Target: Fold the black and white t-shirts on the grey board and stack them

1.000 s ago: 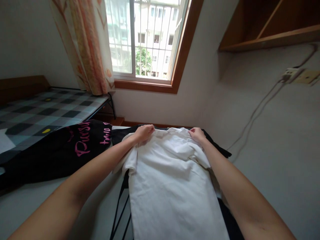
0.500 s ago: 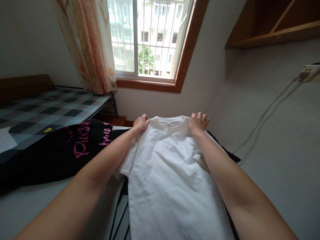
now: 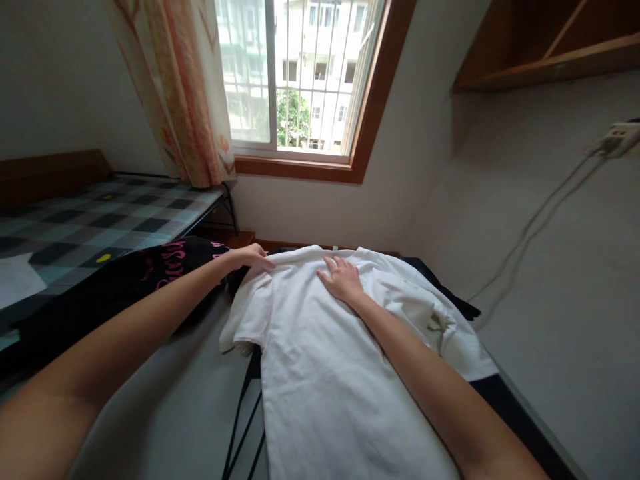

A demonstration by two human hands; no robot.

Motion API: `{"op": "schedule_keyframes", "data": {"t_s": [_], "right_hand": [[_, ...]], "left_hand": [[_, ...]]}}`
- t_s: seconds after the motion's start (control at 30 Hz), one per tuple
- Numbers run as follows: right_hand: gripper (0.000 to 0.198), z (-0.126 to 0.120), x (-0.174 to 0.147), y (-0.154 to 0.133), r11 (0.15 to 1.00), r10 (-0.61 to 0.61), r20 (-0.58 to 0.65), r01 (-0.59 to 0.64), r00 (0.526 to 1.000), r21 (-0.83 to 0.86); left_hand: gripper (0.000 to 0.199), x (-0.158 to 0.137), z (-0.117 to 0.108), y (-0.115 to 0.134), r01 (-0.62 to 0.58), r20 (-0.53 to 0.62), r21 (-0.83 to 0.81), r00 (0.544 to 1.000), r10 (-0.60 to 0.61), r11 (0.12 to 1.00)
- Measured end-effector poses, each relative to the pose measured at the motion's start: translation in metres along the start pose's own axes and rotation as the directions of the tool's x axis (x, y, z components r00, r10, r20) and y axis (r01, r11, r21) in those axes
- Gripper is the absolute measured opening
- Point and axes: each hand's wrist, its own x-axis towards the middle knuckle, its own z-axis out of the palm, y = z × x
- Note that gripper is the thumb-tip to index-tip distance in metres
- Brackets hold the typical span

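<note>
1. Plainly, our right hand point(image 3: 344, 279) is open, palm down, its fingers spread on the cloth of a white T-shirt point(image 3: 320, 360) near the far edge.
2. Our left hand point(image 3: 253, 255) touches the same shirt at the top of its left shoulder, fingertips on the cloth; we cannot tell whether they pinch it.
3. Between and below our hands, the shirt lies lengthwise toward us, its body lightly wrinkled. Its left sleeve is folded loosely near our left forearm, and the cloth beyond our right forearm is bunched.
4. Under the shirt we see dark cloth point(image 3: 500, 397) sticking out at the right, and around it a pale surface point(image 3: 180, 400).
5. To our left, partly behind our forearm, lies a black garment point(image 3: 120, 283) with pink lettering.
6. Farther off, we have a bed point(image 3: 155, 207) with a checked cover, a curtain point(image 3: 187, 100) beside a barred window point(image 3: 310, 80), and, at the right, a wooden shelf point(image 3: 555, 70) above a wall socket point(image 3: 623, 140).
</note>
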Motion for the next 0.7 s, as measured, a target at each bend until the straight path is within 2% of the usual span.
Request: {"op": "schedule_keyframes", "data": {"t_s": [0.07,0.17,0.23,0.3,0.37,0.4,0.43,0.5,0.57,0.6,0.67,0.7], "right_hand": [[0.063,0.0,-0.001,0.001,1.0,0.004,-0.002,-0.004,1.0,-0.005],[0.062,-0.002,0.0,0.001,1.0,0.009,-0.01,-0.009,1.0,-0.01],[0.061,-0.003,0.002,0.002,1.0,0.028,-0.012,-0.028,1.0,-0.013],[0.061,-0.003,0.003,0.002,0.997,0.07,-0.002,-0.07,0.998,-0.019],[0.062,-0.002,0.005,0.002,0.993,0.113,0.024,-0.112,0.993,-0.023],[0.063,-0.001,0.006,0.002,0.992,0.127,0.039,-0.127,0.991,-0.021],[0.063,0.0,0.006,0.003,0.991,0.136,0.05,-0.136,0.989,-0.018],[0.064,0.001,0.008,0.003,0.991,0.136,0.057,-0.136,0.989,-0.003],[0.061,-0.001,0.01,0.008,0.994,0.093,0.044,-0.095,0.995,0.044],[0.058,-0.004,0.011,0.012,0.994,0.062,0.02,-0.064,0.998,0.087],[0.047,-0.015,0.014,0.027,0.983,0.033,-0.069,-0.02,0.997,0.182],[0.043,-0.023,0.016,0.038,0.976,0.064,-0.124,-0.036,0.99,0.215]], "left_hand": [[0.04,-0.008,-0.007,-0.002,-0.022,0.012,-0.042,1.0,0.023,0.999],[0.043,-0.01,-0.016,0.011,-0.108,-0.028,-0.075,0.994,0.106,0.991],[0.041,-0.005,-0.022,0.025,-0.211,-0.107,-0.033,0.973,0.207,0.977],[0.039,0.004,-0.027,0.037,-0.287,-0.218,0.034,0.933,0.288,0.957],[0.04,0.01,-0.033,0.042,-0.276,-0.29,0.074,0.913,0.286,0.958],[0.043,0.011,-0.035,0.041,-0.231,-0.28,0.081,0.928,0.245,0.97],[0.045,0.011,-0.037,0.038,-0.167,-0.228,0.086,0.957,0.182,0.982],[0.052,0.004,-0.04,0.027,-0.022,-0.01,0.109,1.0,0.023,0.994],[0.055,-0.008,-0.043,0.014,0.054,0.212,0.119,0.974,-0.078,0.991],[0.057,-0.015,-0.045,0.008,0.067,0.278,0.095,0.956,-0.091,0.993],[0.058,-0.027,-0.048,-0.001,0.088,0.326,0.016,0.941,-0.088,0.996],[0.059,-0.031,-0.05,-0.004,0.103,0.33,-0.015,0.939,-0.093,0.995]]}}
